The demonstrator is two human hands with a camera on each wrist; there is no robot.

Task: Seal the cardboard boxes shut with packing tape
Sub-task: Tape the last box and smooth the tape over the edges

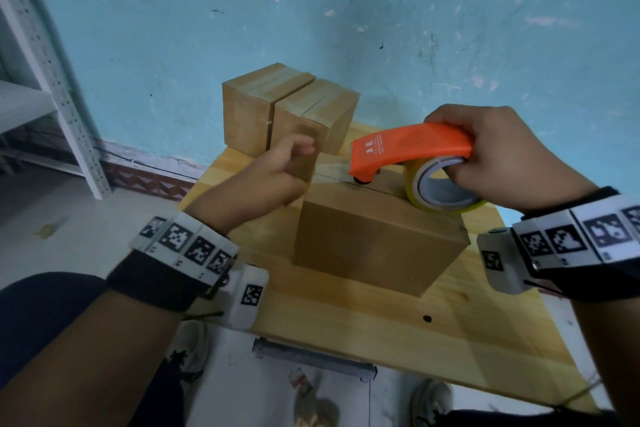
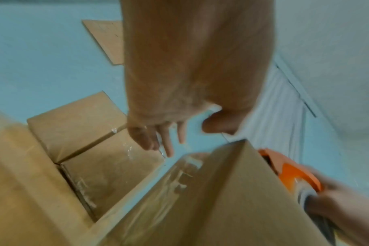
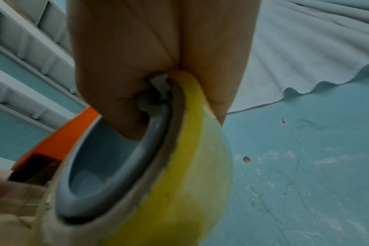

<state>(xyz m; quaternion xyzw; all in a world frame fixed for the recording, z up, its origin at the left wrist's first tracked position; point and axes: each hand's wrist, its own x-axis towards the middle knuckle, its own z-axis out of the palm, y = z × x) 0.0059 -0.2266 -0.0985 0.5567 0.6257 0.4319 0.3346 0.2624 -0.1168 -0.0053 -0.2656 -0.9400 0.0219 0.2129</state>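
The blue wall (image 1: 173,28) is the biggest thing here, and a white shelf frame (image 1: 52,62) stands at its left. In front of the wall is the wooden bench (image 1: 381,315). Two boxes (image 1: 287,107) sit side by side at the far end of the bench, and both have tape on top, so they look done. A third box (image 1: 374,246) sits nearer, in the middle of the bench, and it is the one being taped now. The right hand (image 1: 512,156) holds the tape roll (image 1: 440,187) with its orange cutter (image 1: 408,149); the grip is tight, with the fingers tucked inside the grey ring of the roll. The roll rests on top of the near box, over the dark line where the flaps meet. A strip of clear tape (image 1: 332,172) runs from the cutter to the far left edge of the box. The left hand (image 1: 277,177) is beside that edge with its fingers loosely bent, and I cannot tell if it pinches the tape end or only presses it. To do this step well, I think the left hand should keep the tape end stuck down while the right hand pulls the roll straight along the line, low and flat. If the roll drifts sideways, the tape may wrinkle or miss the gap.
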